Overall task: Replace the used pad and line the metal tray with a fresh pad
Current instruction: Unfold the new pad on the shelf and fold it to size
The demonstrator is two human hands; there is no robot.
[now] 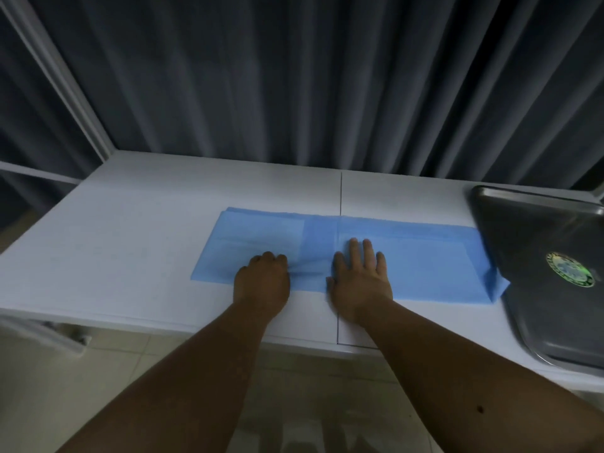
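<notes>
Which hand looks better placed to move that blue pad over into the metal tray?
Probably the right hand. It lies flat on the blue pad, on the side nearer the metal tray, whose rim the pad's corner already overlaps. The left hand, fingers curled, bunches the pad farther away.

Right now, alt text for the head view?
Both hands rest on a blue pad on a white table: left hand bunching it in a closed grip, right hand flat. An empty metal tray sits at right, the pad's corner over its edge.

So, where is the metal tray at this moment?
In the head view, the metal tray lies at the right edge of the white table, touching the blue pad's right end.
</notes>
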